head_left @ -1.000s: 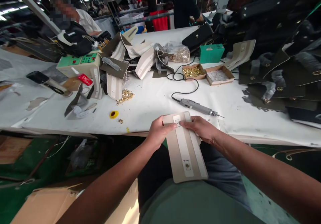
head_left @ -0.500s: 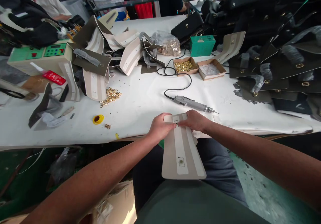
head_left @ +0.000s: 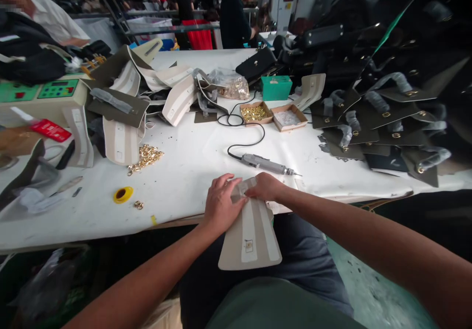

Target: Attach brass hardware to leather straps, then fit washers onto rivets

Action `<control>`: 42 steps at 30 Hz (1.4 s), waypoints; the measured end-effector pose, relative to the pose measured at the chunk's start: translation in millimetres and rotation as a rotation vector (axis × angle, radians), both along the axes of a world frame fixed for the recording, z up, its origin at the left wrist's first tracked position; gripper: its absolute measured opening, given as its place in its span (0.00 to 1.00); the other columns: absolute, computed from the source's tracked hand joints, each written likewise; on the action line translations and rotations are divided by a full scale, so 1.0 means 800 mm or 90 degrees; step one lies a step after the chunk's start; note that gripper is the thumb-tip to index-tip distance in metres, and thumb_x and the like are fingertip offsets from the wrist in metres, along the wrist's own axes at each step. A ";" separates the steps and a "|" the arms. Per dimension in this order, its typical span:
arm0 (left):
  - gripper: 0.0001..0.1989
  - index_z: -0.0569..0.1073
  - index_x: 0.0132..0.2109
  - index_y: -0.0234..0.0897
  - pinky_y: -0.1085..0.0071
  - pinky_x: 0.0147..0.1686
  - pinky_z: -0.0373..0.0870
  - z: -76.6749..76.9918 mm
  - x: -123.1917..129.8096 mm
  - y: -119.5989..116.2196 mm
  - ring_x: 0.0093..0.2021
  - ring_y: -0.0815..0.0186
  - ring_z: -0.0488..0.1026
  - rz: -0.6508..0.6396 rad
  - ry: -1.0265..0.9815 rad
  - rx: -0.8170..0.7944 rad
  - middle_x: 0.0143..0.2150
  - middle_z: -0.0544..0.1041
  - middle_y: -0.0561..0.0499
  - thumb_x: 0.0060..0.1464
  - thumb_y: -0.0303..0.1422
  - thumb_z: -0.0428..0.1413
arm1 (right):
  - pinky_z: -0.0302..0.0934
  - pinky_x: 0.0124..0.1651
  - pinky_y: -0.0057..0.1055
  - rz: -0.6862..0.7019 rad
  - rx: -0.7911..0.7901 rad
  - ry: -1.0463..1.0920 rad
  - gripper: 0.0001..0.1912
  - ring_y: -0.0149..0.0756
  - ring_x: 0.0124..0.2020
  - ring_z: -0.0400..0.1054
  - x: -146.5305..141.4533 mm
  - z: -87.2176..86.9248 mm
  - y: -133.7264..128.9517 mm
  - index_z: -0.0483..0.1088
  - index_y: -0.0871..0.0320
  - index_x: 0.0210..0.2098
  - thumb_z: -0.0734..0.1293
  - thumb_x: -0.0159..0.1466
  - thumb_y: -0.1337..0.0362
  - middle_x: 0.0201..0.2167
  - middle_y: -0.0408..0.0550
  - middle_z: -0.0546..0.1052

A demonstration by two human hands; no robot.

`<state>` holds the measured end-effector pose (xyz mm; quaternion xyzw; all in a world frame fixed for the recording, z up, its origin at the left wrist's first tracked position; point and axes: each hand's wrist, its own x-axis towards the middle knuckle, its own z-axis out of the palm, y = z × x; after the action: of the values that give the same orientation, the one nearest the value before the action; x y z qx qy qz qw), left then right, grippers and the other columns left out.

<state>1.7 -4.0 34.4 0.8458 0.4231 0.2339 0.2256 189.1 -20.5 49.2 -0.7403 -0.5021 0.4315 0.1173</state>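
Observation:
A beige bag flap panel (head_left: pixel 231 250) with pale strips lies toward me, its wide end over my lap and its narrow end at the table edge. My left hand (head_left: pixel 221 203) is on the panel's left side near the narrow end, thumb across its face and other fingers partly raised. My right hand (head_left: pixel 268 187) grips the narrow end from the right, fingers closed. What sits between the thumbs is mostly hidden by the hands. A small marked square with a metal fitting (head_left: pixel 249 245) shows near the wide end. Just beyond lies a grey electric screwdriver (head_left: pixel 267 164), bit pointing right.
Gold clasps (head_left: pixel 147 157), a yellow tape roll (head_left: pixel 123 194) and a red bottle (head_left: pixel 51 130) lie left. Behind are a box of gold fittings (head_left: pixel 255 112), a box of clear pieces (head_left: pixel 287 118) and a green box (head_left: pixel 276 88). Dark flaps (head_left: pixel 368 137) pile up right.
The view has tilted up and turned a little right. My left fingers have lifted and spread somewhat over the narrow end. My right hand still grips the panel.

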 end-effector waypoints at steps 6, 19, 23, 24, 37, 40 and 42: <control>0.08 0.82 0.43 0.45 0.52 0.56 0.67 -0.014 0.001 0.001 0.55 0.52 0.72 -0.045 0.006 0.009 0.53 0.80 0.47 0.57 0.38 0.60 | 0.57 0.24 0.29 0.015 0.021 -0.008 0.12 0.38 0.26 0.71 0.002 -0.003 0.003 0.70 0.56 0.20 0.74 0.52 0.58 0.20 0.45 0.74; 0.09 0.82 0.44 0.47 0.49 0.57 0.64 -0.024 0.001 0.009 0.58 0.50 0.70 -0.028 0.027 0.009 0.54 0.80 0.49 0.57 0.40 0.60 | 0.60 0.32 0.26 -0.182 0.222 -0.199 0.15 0.32 0.30 0.74 0.185 0.026 -0.023 0.79 0.53 0.42 0.65 0.66 0.53 0.29 0.42 0.81; 0.09 0.82 0.44 0.48 0.50 0.57 0.64 -0.028 0.000 0.011 0.59 0.50 0.70 -0.025 0.035 0.011 0.54 0.80 0.51 0.58 0.40 0.60 | 0.59 0.35 0.28 -0.197 0.188 -0.296 0.14 0.36 0.35 0.74 0.268 0.016 -0.014 0.80 0.57 0.44 0.66 0.65 0.59 0.36 0.49 0.82; 0.09 0.82 0.44 0.48 0.50 0.56 0.64 -0.029 0.000 0.011 0.59 0.50 0.70 -0.024 0.037 0.014 0.54 0.80 0.51 0.58 0.40 0.60 | 0.59 0.35 0.29 -0.179 0.179 -0.307 0.13 0.36 0.36 0.74 0.278 0.011 -0.012 0.81 0.56 0.43 0.67 0.64 0.59 0.38 0.48 0.82; 0.09 0.82 0.44 0.49 0.48 0.57 0.65 -0.036 -0.001 0.012 0.58 0.49 0.71 -0.025 0.029 0.043 0.53 0.81 0.52 0.57 0.40 0.60 | 0.56 0.37 0.30 -0.056 0.115 -0.366 0.05 0.40 0.39 0.72 0.284 -0.012 0.018 0.79 0.55 0.32 0.71 0.56 0.63 0.39 0.50 0.80; 0.08 0.81 0.44 0.49 0.49 0.56 0.65 -0.038 -0.002 0.012 0.59 0.49 0.70 -0.025 0.018 0.052 0.53 0.80 0.53 0.57 0.39 0.61 | 0.57 0.32 0.28 -0.087 0.116 -0.312 0.07 0.36 0.32 0.71 0.293 -0.012 0.039 0.79 0.57 0.32 0.70 0.58 0.61 0.32 0.48 0.80; 0.08 0.81 0.44 0.49 0.49 0.56 0.65 -0.039 -0.004 0.011 0.58 0.49 0.70 -0.027 0.014 0.056 0.53 0.80 0.53 0.56 0.38 0.61 | 0.59 0.30 0.27 -0.126 0.134 -0.280 0.13 0.33 0.29 0.71 0.297 -0.016 0.060 0.79 0.60 0.37 0.67 0.63 0.58 0.30 0.49 0.79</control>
<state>-1.2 5.2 2.8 0.8663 0.3968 0.2380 0.1882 426.4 27.7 36.6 -0.8455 -0.4826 0.1920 0.1237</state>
